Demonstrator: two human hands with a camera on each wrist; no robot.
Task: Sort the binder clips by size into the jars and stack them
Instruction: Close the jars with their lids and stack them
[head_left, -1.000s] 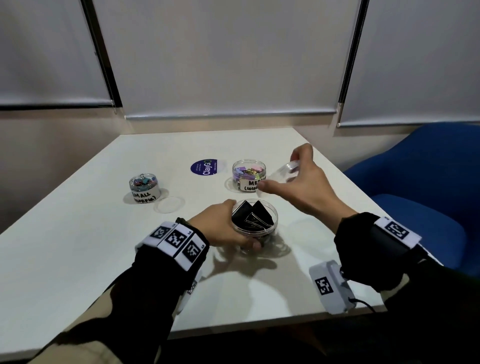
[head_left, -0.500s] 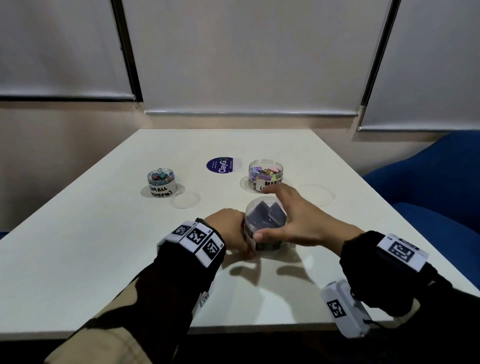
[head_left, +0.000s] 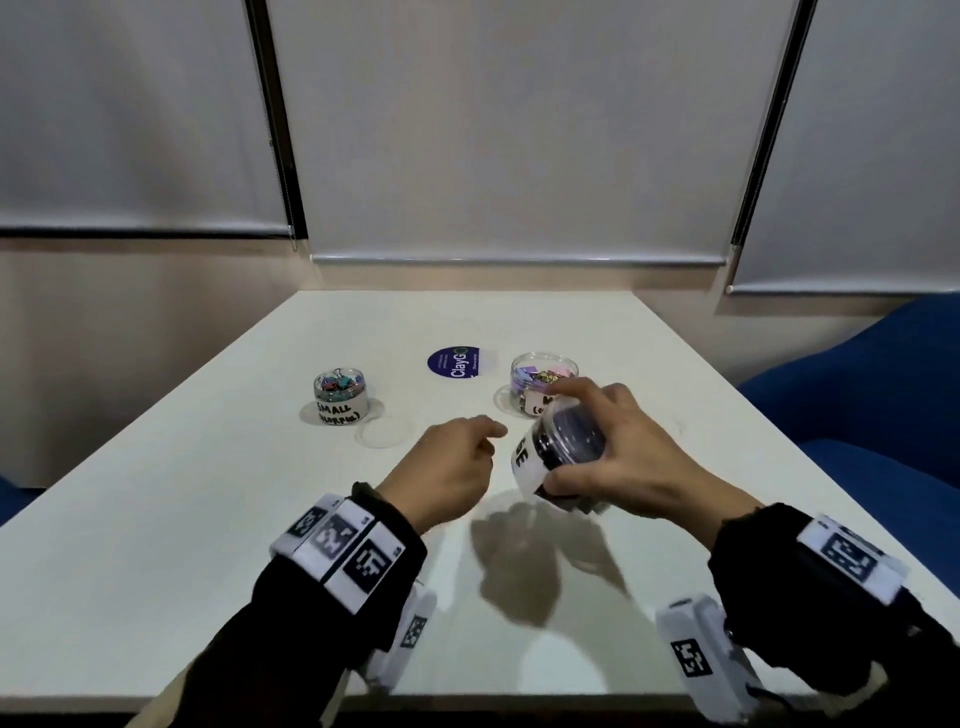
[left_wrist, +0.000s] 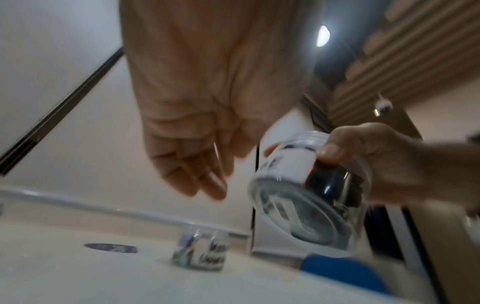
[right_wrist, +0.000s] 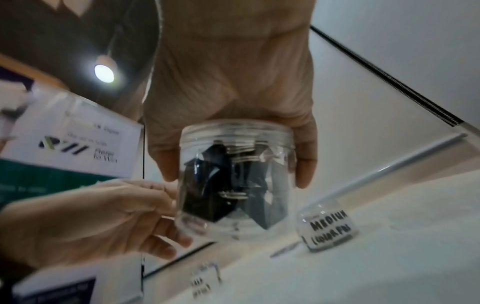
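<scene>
The large clear jar (head_left: 563, 452) holds black binder clips and has its lid on. My right hand (head_left: 556, 435) grips it from above by the lid end and holds it tilted above the table, its white label facing left. In the right wrist view the jar (right_wrist: 233, 181) hangs under my palm with the clips showing through. My left hand (head_left: 480, 441) hovers just left of the jar, fingers loosely curled and holding nothing. The small jar (head_left: 340, 397) of coloured clips stands open at the left, its lid (head_left: 382, 436) flat beside it. The medium jar (head_left: 540, 376) stands behind my right hand.
A round blue sticker (head_left: 454, 362) lies on the white table (head_left: 156, 519) between the two far jars. A blue chair (head_left: 872, 395) stands by the table's right edge. Window blinds close off the far side.
The right hand set the lid on the large jar, then lifted the jar off the table and tilted it. The left hand let go of the jar and drew slightly left.
</scene>
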